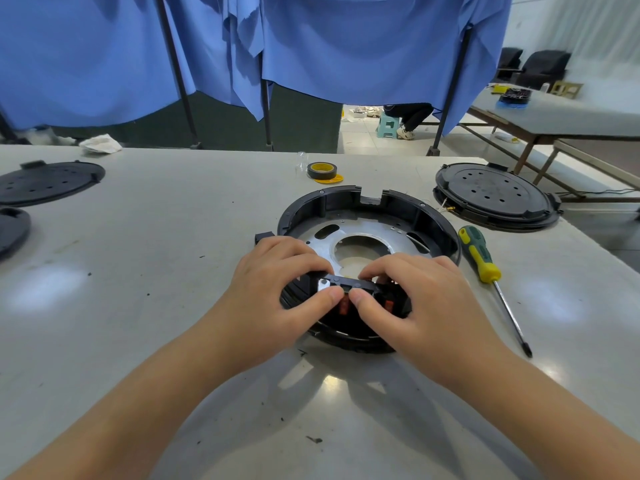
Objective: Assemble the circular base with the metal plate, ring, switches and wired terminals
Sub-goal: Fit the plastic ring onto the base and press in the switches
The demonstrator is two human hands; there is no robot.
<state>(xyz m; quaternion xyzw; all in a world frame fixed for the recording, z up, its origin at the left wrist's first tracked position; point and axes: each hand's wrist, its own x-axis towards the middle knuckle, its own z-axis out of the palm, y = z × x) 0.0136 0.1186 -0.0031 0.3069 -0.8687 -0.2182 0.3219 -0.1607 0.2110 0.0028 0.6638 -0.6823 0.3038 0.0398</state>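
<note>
Two bare hands meet at the near rim of a black round base (349,197) that lies on a pale grey table (173,237). The left hand (277,289) and the right hand (415,292) both close on a small black switch block (349,284) seated at the near edge of the base; the thumbs press on its near face, almost tip to tip, while the curled fingers hook over its far side. Orange-red parts (344,306) show just below the thumbs, partly hidden, so their exact seating cannot be told. Inside the base a silvery metal plate (374,228) with a large round hole in the middle lies flat against the floor of the base.

Just right of the base a screwdriver (481,258) with a green and yellow handle lies on the table, its tip pointing near and right. On the far side a roll of black tape (322,170) sits on a yellow disc. A black round cover (495,195) rests at the far right, and two more dark covers (48,181) lie at the left edge. Blue cloth (311,46) hangs behind the table.
</note>
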